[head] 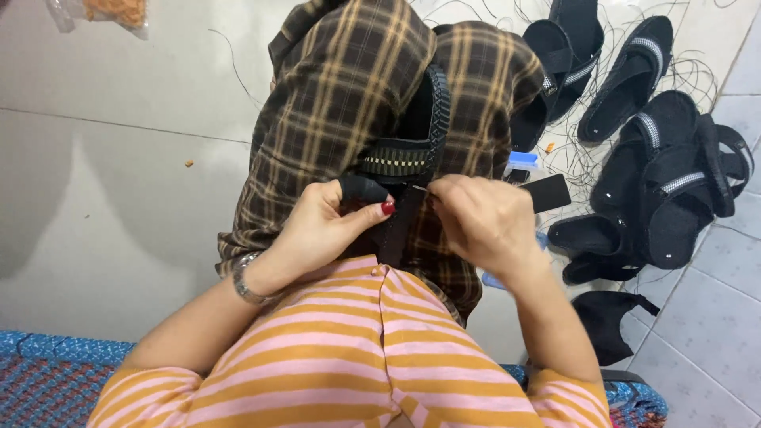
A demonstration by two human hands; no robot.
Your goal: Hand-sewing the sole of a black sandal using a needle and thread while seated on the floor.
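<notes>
From my remote seat I look down on a pale tiled floor [103,158], with my knees in brown plaid trousers [341,103] filling the middle of the view. To the right, a heap of black sandals [658,166] with grey-striped straps lies among loose dark threads [587,150]. Between my knees sits one black sandal [424,127], sole edge up, its woven strap towards me (the toe end is hidden by the cloth). My left hand [325,226] is closed around the near end of that sandal, the thumb with its red nail pressed on top. My right hand [479,218] is curled tight just beside it at the strap's edge; I cannot tell what the pinched fingertips hold. A silver bracelet [246,281] circles my left wrist.
</notes>
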